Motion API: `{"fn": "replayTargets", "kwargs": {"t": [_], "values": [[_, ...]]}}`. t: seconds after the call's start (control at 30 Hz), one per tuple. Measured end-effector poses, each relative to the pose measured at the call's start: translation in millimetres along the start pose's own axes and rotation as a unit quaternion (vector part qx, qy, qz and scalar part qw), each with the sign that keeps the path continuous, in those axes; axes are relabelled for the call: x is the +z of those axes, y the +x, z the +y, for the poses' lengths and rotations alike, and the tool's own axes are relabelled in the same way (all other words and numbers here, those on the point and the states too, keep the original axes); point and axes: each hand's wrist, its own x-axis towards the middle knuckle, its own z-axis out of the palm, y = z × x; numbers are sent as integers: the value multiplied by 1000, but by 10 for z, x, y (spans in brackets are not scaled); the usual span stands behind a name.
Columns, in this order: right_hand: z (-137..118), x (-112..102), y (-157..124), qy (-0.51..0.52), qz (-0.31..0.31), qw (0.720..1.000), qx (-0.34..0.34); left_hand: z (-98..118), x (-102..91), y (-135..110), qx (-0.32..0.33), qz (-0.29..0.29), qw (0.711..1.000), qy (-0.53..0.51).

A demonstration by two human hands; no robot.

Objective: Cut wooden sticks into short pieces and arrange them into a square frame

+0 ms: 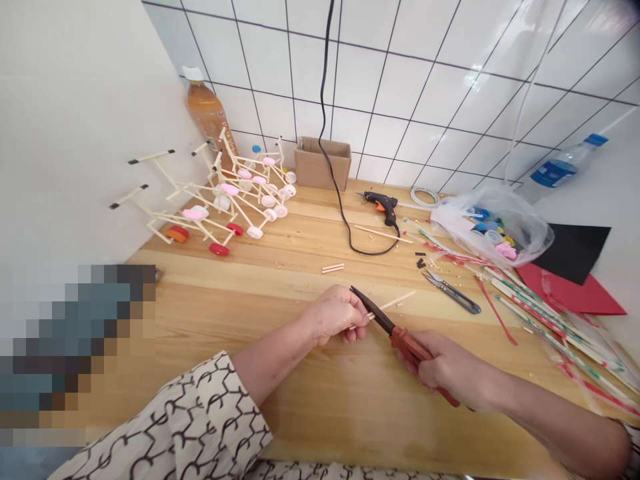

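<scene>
In the head view, the left hand [335, 315] pinches a thin, pale wooden stick [395, 301], its fingers closed around it. The right hand [450, 370] grips red-handled cutters [410, 347], fingers wrapped around the handles, with the dark, tapered blades beside the stick. Both are above a grainy pine counter [300, 427]. Farther off lie a black glue gun [380, 207], steel scissors [450, 291], and spindly stick frames [220, 200] on round plastic wheels.
</scene>
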Motion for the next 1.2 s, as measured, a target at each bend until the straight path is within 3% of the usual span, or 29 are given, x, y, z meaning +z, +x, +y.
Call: {"fn": "replayTargets", "kwargs": {"t": [0.17, 0.37, 0.47, 0.53, 0.67, 0.8, 0.93, 1.1, 1.2], "values": [[27, -5, 3, 17, 11, 1000, 16, 0, 3, -8, 5, 6, 1000, 6], [57, -31, -22, 35, -19, 999, 16, 11, -2, -34, 12, -18, 1000, 19], [106, -74, -53, -4, 18, 999, -30, 2, -24, -30, 32, -28, 999, 12], [163, -125, -78, -93, 85, 990, -69, -9, -36, -18, 48, -37, 998, 3], [328, -242, -101, -290, 213, 929, -86, -39, -38, 16, 76, -37, 996, -23], [503, -333, -71, -402, 296, 859, -116, -57, -38, 44, 102, -43, 991, -77], [636, -434, -20, -445, 363, 809, -125, -59, -53, 64, 114, -42, 983, -140], [683, -553, 7, -472, 404, 769, -149, -69, -56, 84, 118, -41, 979, -160], [619, -547, 1, -513, 439, 718, -170, -70, -47, 82, 124, -34, 980, -150]]}}
